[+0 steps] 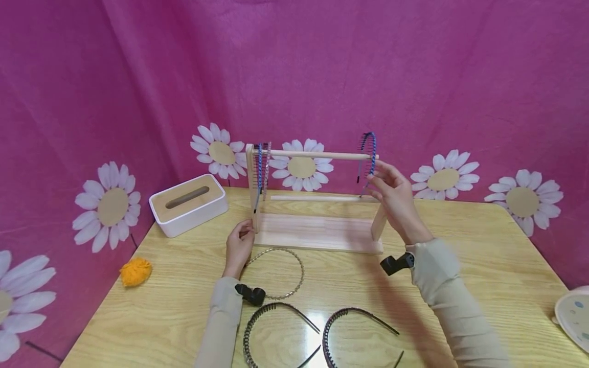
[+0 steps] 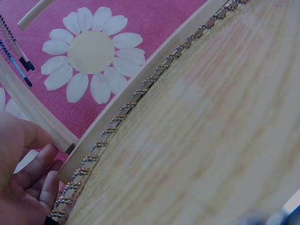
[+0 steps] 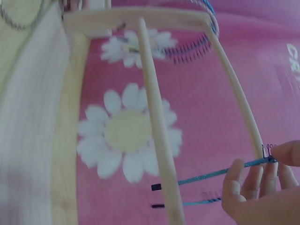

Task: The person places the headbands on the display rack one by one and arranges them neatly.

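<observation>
My right hand (image 1: 397,199) pinches a blue wrapped headband (image 1: 374,148) with small comb teeth, at the free right end of the wooden rack's top rod (image 1: 317,154). In the right wrist view the headband's black-tipped ends (image 3: 156,187) reach past the lower rod (image 3: 157,108). My left hand (image 1: 239,248) grips the rack near the foot of its left upright (image 1: 251,179). Beside that hand, a beaded gold hoop headband (image 1: 302,271) lies against the rack's base (image 1: 317,232). At the top rod's left end hang another blue headband (image 1: 259,168) and a pinkish one (image 1: 268,163).
Two dark toothed headbands (image 1: 248,332) lie at the table's front. A white tissue box (image 1: 195,220) with a wooden lid stands left of the rack, an orange yarn-like bundle (image 1: 135,271) nearer. A round pale object (image 1: 574,317) sits at the right edge. Pink flowered cloth (image 1: 294,66) hangs behind.
</observation>
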Tool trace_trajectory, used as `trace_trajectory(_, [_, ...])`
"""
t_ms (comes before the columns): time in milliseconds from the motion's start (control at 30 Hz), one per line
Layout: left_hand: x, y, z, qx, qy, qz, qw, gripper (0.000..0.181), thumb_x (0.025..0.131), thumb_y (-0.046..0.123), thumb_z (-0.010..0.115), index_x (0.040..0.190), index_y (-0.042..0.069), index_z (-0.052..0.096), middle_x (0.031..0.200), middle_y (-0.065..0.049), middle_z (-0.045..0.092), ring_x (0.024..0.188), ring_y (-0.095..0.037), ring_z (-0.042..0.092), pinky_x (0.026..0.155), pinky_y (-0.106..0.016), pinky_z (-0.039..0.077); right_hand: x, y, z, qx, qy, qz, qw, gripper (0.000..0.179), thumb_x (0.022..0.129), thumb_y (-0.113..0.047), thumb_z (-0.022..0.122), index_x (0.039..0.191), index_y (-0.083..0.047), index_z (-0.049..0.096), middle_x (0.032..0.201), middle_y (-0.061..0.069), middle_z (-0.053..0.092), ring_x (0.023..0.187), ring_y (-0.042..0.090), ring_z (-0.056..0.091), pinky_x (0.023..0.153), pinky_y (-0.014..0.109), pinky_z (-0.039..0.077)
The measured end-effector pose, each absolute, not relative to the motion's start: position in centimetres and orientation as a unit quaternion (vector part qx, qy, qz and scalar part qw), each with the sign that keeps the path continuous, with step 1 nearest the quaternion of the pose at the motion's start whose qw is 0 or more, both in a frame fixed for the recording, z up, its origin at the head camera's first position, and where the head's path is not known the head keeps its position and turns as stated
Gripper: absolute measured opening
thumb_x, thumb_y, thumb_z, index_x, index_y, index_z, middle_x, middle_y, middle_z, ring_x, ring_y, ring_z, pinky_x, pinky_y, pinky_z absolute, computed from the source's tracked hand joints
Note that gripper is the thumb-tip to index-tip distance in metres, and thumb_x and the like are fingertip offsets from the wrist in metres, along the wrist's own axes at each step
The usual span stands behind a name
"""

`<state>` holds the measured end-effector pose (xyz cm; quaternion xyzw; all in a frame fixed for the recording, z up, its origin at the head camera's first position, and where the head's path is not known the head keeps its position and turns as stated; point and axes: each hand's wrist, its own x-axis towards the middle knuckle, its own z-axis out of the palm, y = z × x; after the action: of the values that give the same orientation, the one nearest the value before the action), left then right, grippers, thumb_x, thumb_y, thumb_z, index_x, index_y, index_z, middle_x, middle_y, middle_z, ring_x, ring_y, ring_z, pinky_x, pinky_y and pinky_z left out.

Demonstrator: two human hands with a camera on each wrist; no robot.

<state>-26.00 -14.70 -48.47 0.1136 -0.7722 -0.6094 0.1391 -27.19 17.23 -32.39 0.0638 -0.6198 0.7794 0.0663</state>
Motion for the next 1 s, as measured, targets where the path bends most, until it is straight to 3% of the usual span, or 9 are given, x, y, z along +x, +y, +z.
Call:
trace_trajectory(133, [-26.1, -15.0, -48.6, 0.104, -0.768, -0.614, 0.149, 0.032, 0.091, 0.003, 0.052, 0.12, -0.001, 0.064, 0.104, -0.016, 0.065, 0.097, -0.021, 0.06, 0.083, -0.021, 0.047, -27.6, 14.4, -32.5, 0.067, -0.621, 0.779, 0.055, 0.032, 0.095, -0.001, 0.056, 0.121, -0.02, 0.059, 0.096, -0.006, 0.059, 0.088, 0.002, 0.059, 0.081, 0.022, 0.056])
trace_trajectory(367, [-25.9, -15.4, -48.8, 0.075, -0.751, -0.628, 0.191, 0.03, 0.087, 0.007, 0.054, 0.113, 0.0, 0.067, 0.094, -0.011, 0.066, 0.089, -0.019, 0.061, 0.08, -0.025, 0.049, -28.5, 9.0, -32.1, 0.067, -0.605, 0.793, 0.021, 0.045, 0.096, 0.0, 0.053, 0.141, -0.003, 0.045, 0.098, -0.005, 0.056, 0.089, 0.004, 0.058, 0.081, 0.021, 0.055])
trace_trajectory(567, [-26.0, -15.1, -48.5, 0.105, -0.766, -0.615, 0.155, 0.031, 0.09, 0.003, 0.052, 0.119, -0.003, 0.064, 0.104, -0.019, 0.065, 0.095, -0.022, 0.06, 0.079, -0.016, 0.044, -28.8, 4.9, -31.9, 0.077, -0.596, 0.799, 0.004, 0.045, 0.096, 0.003, 0.052, 0.141, 0.001, 0.045, 0.095, -0.005, 0.054, 0.086, 0.005, 0.058, 0.083, 0.023, 0.056])
trace_trajectory(700, [-25.9, -14.9, -48.4, 0.11, -0.769, -0.611, 0.153, 0.031, 0.091, 0.001, 0.053, 0.119, -0.003, 0.064, 0.105, -0.02, 0.066, 0.091, -0.015, 0.059, 0.077, -0.014, 0.043, -29.1, 3.0, -32.2, 0.085, -0.605, 0.792, -0.005, 0.044, 0.095, 0.003, 0.053, 0.139, 0.002, 0.048, 0.097, -0.003, 0.054, 0.088, 0.007, 0.058, 0.083, 0.025, 0.056])
trace_trajectory(900, [-25.7, -14.7, -48.4, 0.103, -0.763, -0.62, 0.154, 0.031, 0.089, 0.0, 0.053, 0.118, -0.003, 0.065, 0.105, -0.021, 0.066, 0.084, -0.003, 0.054, 0.077, -0.014, 0.044, -29.3, 1.2, -33.0, 0.082, -0.596, 0.799, -0.004, 0.042, 0.094, 0.004, 0.054, 0.136, 0.006, 0.05, 0.094, -0.003, 0.055, 0.083, 0.003, 0.058, 0.1, 0.047, 0.049])
trace_trajectory(1000, [-25.7, -14.7, -48.4, 0.102, -0.76, -0.623, 0.156, 0.032, 0.089, 0.0, 0.052, 0.118, -0.003, 0.064, 0.105, -0.021, 0.066, 0.084, -0.004, 0.054, 0.077, -0.014, 0.044, -29.3, 0.5, -33.4, 0.084, -0.597, 0.798, 0.003, 0.041, 0.094, 0.004, 0.054, 0.135, 0.007, 0.051, 0.089, -0.007, 0.056, 0.082, 0.001, 0.059, 0.098, 0.043, 0.051])
